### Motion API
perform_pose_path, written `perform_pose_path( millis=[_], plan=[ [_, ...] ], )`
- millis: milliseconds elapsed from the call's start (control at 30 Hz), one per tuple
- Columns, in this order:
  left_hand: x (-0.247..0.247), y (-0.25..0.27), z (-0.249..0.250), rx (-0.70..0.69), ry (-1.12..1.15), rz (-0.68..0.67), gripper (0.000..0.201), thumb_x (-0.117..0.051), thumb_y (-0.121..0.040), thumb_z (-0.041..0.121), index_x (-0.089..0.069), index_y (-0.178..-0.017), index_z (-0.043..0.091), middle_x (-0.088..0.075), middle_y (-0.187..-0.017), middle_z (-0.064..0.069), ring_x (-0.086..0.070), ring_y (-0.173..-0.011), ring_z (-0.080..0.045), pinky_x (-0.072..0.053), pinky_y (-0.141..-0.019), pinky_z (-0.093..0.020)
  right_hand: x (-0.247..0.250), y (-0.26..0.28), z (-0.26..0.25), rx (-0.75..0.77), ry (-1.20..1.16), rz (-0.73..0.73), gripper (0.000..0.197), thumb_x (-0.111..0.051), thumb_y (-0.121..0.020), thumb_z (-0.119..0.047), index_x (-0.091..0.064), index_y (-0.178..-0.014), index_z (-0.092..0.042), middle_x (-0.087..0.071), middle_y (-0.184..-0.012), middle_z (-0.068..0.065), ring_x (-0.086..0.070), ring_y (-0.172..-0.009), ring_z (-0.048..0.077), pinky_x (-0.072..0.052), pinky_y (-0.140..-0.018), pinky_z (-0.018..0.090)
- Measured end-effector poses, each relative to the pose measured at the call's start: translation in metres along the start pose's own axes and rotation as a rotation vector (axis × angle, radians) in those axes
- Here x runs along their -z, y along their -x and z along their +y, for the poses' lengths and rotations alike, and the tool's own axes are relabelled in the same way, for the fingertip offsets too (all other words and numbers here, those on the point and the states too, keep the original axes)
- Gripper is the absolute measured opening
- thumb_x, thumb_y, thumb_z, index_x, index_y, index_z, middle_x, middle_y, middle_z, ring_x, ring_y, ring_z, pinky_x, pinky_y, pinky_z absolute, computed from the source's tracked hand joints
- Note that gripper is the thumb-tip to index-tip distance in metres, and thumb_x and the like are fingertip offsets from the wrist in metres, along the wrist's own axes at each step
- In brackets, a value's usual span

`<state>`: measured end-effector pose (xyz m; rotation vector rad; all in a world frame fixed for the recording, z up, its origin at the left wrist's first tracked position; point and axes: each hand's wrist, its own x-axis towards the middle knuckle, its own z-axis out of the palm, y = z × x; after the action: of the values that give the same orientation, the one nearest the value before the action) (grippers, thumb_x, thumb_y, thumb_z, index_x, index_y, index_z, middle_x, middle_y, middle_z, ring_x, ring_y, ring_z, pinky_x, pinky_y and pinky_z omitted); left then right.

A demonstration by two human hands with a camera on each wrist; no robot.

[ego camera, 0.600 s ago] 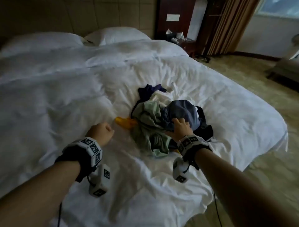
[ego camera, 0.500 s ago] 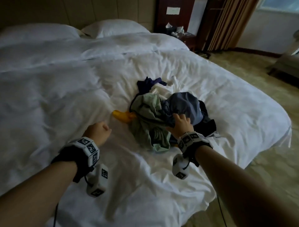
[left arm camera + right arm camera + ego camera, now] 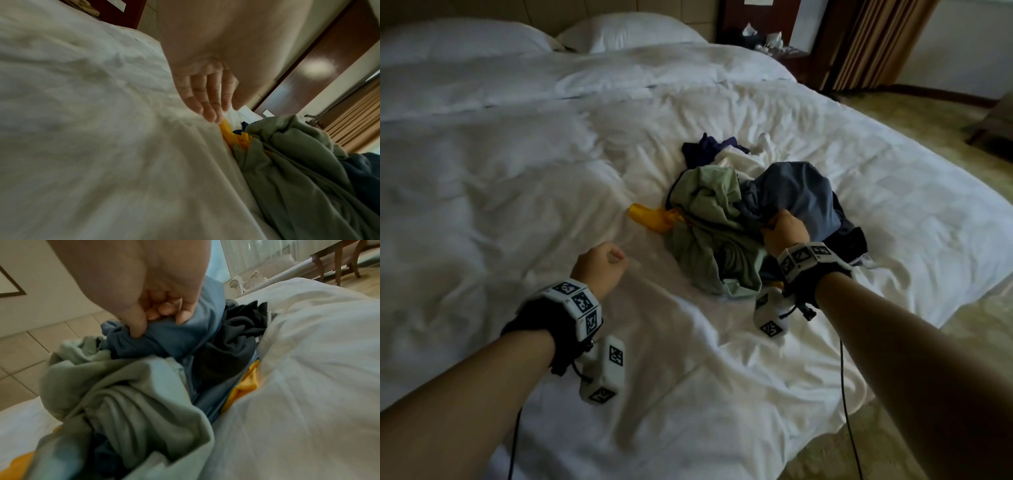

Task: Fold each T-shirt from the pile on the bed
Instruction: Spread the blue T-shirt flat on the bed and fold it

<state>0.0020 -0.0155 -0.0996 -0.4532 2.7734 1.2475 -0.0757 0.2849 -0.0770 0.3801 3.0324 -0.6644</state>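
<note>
A crumpled pile of T-shirts lies right of centre on the white bed [image 3: 517, 192]. It holds a pale green T-shirt [image 3: 705, 219] [image 3: 123, 386] [image 3: 287, 162], a blue T-shirt [image 3: 801, 192] [image 3: 174, 340], a yellow one [image 3: 650, 219] [image 3: 232, 136] half buried, a black one [image 3: 852, 236] [image 3: 232, 345] and a dark purple one [image 3: 709, 147] at the back. My right hand [image 3: 777, 222] [image 3: 158, 321] grips a bunched fold of the blue T-shirt, fingers and thumb curled into the cloth. My left hand [image 3: 613, 255] [image 3: 213, 113] hangs left of the pile, fingers loose, holding nothing, its tips near the sheet beside the yellow shirt.
Two white pillows [image 3: 626, 31] [image 3: 458, 37] lie at the head of the bed. A dark nightstand [image 3: 767, 44] with tissues and brown curtains [image 3: 876, 41] stand behind. The bed's right edge drops to carpet [image 3: 928, 130]. The rumpled duvet [image 3: 482, 137] spreads to the left.
My right hand has curled its fingers into the blue T-shirt and bunched it, where it lay flatter on the cloth before. The left hand has hardly moved.
</note>
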Motion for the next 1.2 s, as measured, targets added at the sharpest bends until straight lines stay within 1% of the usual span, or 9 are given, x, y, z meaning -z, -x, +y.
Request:
perform_pose_path(
  millis=[167, 333, 500, 600, 767, 900, 1000, 1100, 1200],
  plan=[
    [0.021, 0.013, 0.034, -0.091, 0.019, 0.019, 0.006, -0.059, -0.09, 0.02, -0.056, -0.085, 0.021, -0.067, -0.097, -0.011, -0.064, -0.093, -0.032, -0.052, -0.088, -0.044, 0.041, 0.009, -0.016, 0.049, -0.074, 0.08, 0.03, -0.058, -0.091, -0.026, -0.064, -0.105, 0.0, -0.064, -0.108, 0.021, -0.059, -0.099, 0.036, -0.04, -0.069, 0.031],
    [0.051, 0.045, 0.069, -0.177, 0.029, 0.093, 0.004, -0.058, -0.09, 0.021, -0.058, -0.091, 0.017, -0.066, -0.096, -0.009, -0.063, -0.09, -0.028, -0.054, -0.083, -0.04, 0.09, 0.042, -0.048, 0.226, -0.172, 0.181, 0.024, -0.053, -0.095, -0.02, -0.063, -0.108, -0.003, -0.063, -0.112, 0.016, -0.057, -0.106, 0.032, -0.037, -0.081, 0.029],
    [0.088, 0.084, 0.105, -0.253, 0.088, 0.134, 0.01, -0.059, -0.091, 0.02, -0.059, -0.097, 0.014, -0.067, -0.101, -0.011, -0.064, -0.093, -0.029, -0.053, -0.086, -0.039, 0.143, 0.088, -0.097, 0.405, -0.431, 0.261, 0.015, -0.058, -0.092, -0.017, -0.054, -0.097, -0.004, -0.061, -0.099, 0.015, -0.055, -0.091, 0.026, -0.034, -0.071, 0.025],
    [0.113, 0.112, 0.128, -0.313, 0.147, 0.143, 0.021, -0.062, -0.09, 0.024, -0.059, -0.105, 0.01, -0.066, -0.102, -0.01, -0.063, -0.09, -0.025, -0.05, -0.079, -0.03, 0.178, 0.122, -0.126, 0.542, -0.45, 0.281, 0.015, -0.058, -0.091, -0.018, -0.046, -0.087, -0.01, -0.053, -0.086, 0.006, -0.046, -0.081, 0.018, -0.024, -0.06, 0.019],
    [0.152, 0.162, 0.16, -0.402, 0.24, 0.157, 0.04, -0.067, -0.087, 0.028, -0.05, -0.121, 0.015, -0.061, -0.106, -0.004, -0.057, -0.086, -0.016, -0.041, -0.06, -0.019, 0.224, 0.176, -0.157, 0.683, -0.535, 0.334, 0.016, -0.059, -0.091, -0.015, -0.045, -0.086, -0.009, -0.049, -0.075, 0.001, -0.044, -0.078, 0.018, -0.024, -0.06, 0.019],
    [0.175, 0.197, 0.173, -0.453, 0.275, 0.152, 0.063, -0.073, -0.082, 0.032, -0.04, -0.134, 0.02, -0.061, -0.11, -0.003, -0.059, -0.1, -0.019, -0.048, -0.08, -0.026, 0.257, 0.219, -0.173, 0.789, -0.625, 0.381, 0.021, -0.059, -0.091, -0.014, -0.043, -0.077, -0.013, -0.049, -0.076, 0.001, -0.043, -0.072, 0.017, -0.03, -0.056, 0.01],
    [0.187, 0.223, 0.183, -0.516, 0.378, 0.141, 0.076, -0.074, -0.08, 0.028, -0.03, -0.141, 0.019, -0.057, -0.115, -0.002, -0.057, -0.108, -0.02, -0.048, -0.092, -0.036, 0.279, 0.247, -0.194, 0.893, -0.757, 0.335, 0.034, -0.06, -0.09, -0.012, -0.037, -0.068, -0.024, -0.046, -0.068, -0.005, -0.045, -0.064, 0.014, -0.041, -0.066, 0.022],
    [0.204, 0.249, 0.195, -0.596, 0.563, 0.192, 0.047, -0.07, -0.085, 0.012, -0.049, -0.127, 0.009, -0.062, -0.113, -0.006, -0.061, -0.099, -0.018, -0.051, -0.075, -0.021, 0.295, 0.27, -0.215, 0.98, -0.839, 0.235, 0.033, -0.057, -0.09, -0.004, -0.037, -0.069, -0.02, -0.044, -0.066, -0.002, -0.05, -0.069, 0.023, -0.048, -0.075, 0.043],
    [0.231, 0.272, 0.198, -0.566, 0.668, 0.275, 0.022, -0.066, -0.086, 0.004, -0.061, -0.106, -0.001, -0.064, -0.094, -0.018, -0.06, -0.066, -0.017, -0.046, -0.047, -0.018, 0.299, 0.288, -0.23, 0.93, -0.998, 0.15, 0.031, -0.052, -0.093, -0.002, -0.035, -0.072, -0.016, -0.044, -0.067, 0.004, -0.048, -0.062, 0.018, -0.049, -0.067, 0.038]
  ],
)
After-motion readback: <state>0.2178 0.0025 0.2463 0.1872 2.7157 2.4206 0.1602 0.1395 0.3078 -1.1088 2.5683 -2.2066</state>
